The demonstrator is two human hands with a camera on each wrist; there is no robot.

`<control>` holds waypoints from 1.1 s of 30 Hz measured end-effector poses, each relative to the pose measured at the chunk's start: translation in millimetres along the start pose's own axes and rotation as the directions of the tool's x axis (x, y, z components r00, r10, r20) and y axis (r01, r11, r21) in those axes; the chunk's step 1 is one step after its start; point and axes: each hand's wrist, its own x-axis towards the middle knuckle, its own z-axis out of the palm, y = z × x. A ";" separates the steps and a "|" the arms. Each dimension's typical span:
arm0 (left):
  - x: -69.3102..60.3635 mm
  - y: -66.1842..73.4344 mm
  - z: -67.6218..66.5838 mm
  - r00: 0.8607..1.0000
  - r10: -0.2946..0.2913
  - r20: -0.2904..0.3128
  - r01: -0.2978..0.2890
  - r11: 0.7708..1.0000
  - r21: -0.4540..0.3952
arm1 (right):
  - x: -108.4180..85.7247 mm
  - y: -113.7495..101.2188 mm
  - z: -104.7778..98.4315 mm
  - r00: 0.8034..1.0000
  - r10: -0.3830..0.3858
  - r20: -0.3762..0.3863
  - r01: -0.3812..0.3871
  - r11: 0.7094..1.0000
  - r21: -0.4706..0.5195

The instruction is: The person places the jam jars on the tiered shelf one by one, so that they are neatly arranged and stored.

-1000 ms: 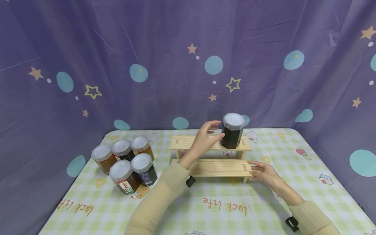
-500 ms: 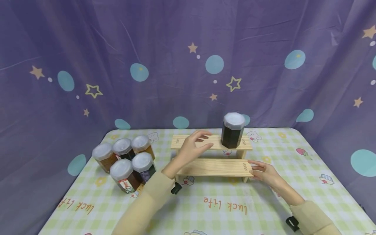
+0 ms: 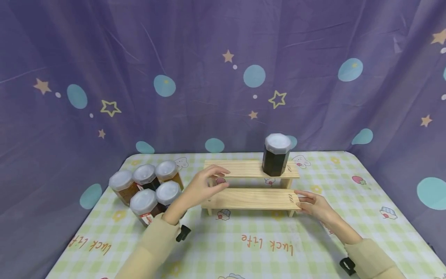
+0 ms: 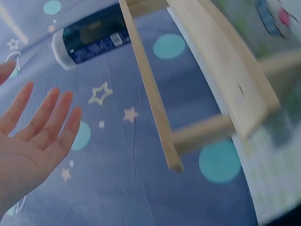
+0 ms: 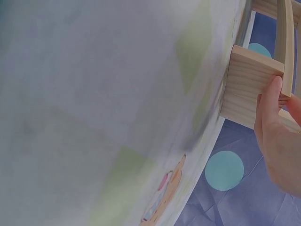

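Note:
A two-tier wooden shelf rack (image 3: 249, 198) stands on the table. On the right end of its upper tier a dark octagonal jar (image 3: 275, 161) with a whitish lid stands upright. My right hand (image 3: 316, 207) pinches the right end of the lower tier; in the right wrist view its fingers (image 5: 270, 101) lie against the wood. My left hand (image 3: 200, 188) hovers at the rack's left end, holding nothing. Its fingers are spread and extended in the left wrist view, where the jar's side label (image 4: 101, 51) also shows.
Left of the rack several similar jars stand grouped, among them an amber one (image 3: 122, 186) and a red-labelled one (image 3: 144, 203); my left forearm partly covers the front ones. A checked cloth (image 3: 258, 255) covers the table. Behind hangs a purple curtain (image 3: 195, 46).
My left hand has moved away from the dark jar, leftward and toward me, past the rack's left end. The jar stays on the upper tier, and my right hand keeps its place.

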 end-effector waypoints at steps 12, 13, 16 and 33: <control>-39.7 -7.9 -35.0 0.997 0.010 -0.081 0.006 0.980 0.199 | -0.3 -1.6 0.2 1.000 0.002 -0.002 -0.002 1.000 -0.007; -42.8 -8.2 -37.2 0.996 0.007 -0.085 0.012 0.975 0.220 | -0.4 -1.7 0.3 1.000 0.002 -0.002 -0.002 1.000 -0.008; -51.2 -9.3 -42.9 0.995 0.006 -0.102 0.023 0.962 0.273 | -0.6 -1.8 0.5 1.000 0.003 -0.001 -0.003 1.000 -0.010; -96.6 -34.9 -68.5 0.973 0.007 -0.232 0.082 0.924 0.373 | -1.0 -0.5 -0.2 1.000 -0.002 0.006 0.002 1.000 0.006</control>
